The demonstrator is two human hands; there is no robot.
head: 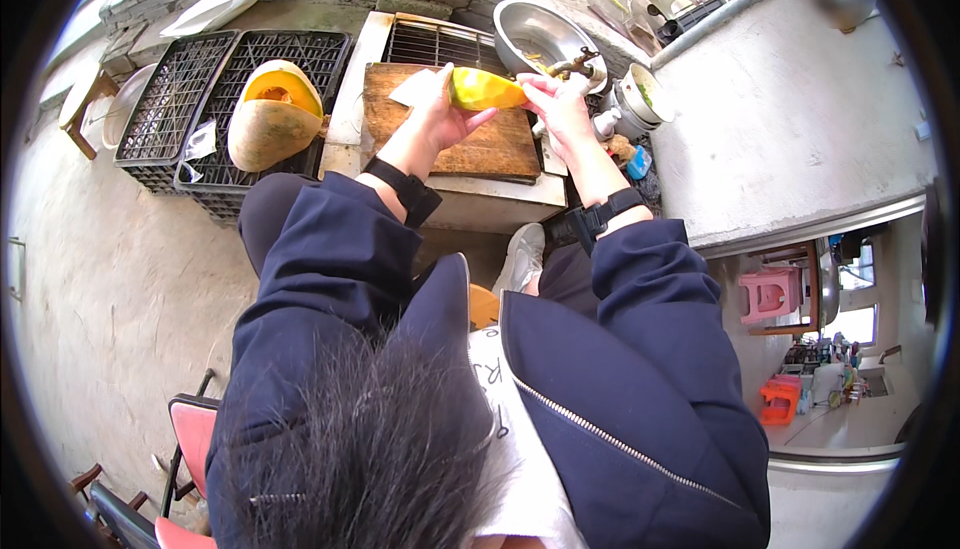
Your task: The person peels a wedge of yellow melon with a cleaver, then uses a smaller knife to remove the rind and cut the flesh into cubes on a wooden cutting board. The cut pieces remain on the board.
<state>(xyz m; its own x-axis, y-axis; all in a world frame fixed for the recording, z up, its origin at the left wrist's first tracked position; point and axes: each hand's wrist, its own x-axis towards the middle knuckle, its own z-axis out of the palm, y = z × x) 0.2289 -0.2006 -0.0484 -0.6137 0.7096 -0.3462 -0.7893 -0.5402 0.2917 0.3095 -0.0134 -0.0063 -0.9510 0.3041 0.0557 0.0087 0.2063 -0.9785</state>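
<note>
A peeled-looking yellow pumpkin piece [484, 89] with greenish patches is held level over a worn wooden cutting board [480, 148]. My left hand [436, 115] grips its left end, thumb stretched out below it. At the narrower right end, the fingers of my right hand [556, 108] hold the tip. A pale, flat, pointed thing [409, 88] lies by my left hand, partly hidden; it may be a knife blade. To the left, a large cut pumpkin [276, 125] with its orange inside showing rests on a black plastic crate [251, 50].
Behind the board stand a wire rack [442, 40] and a steel basin [529, 24] with scraps, beside a brass tap [576, 63]. At right are a small pot [643, 91], a white pump bottle [606, 123] and a white wall [757, 106]. A second crate [176, 99] adjoins on the left.
</note>
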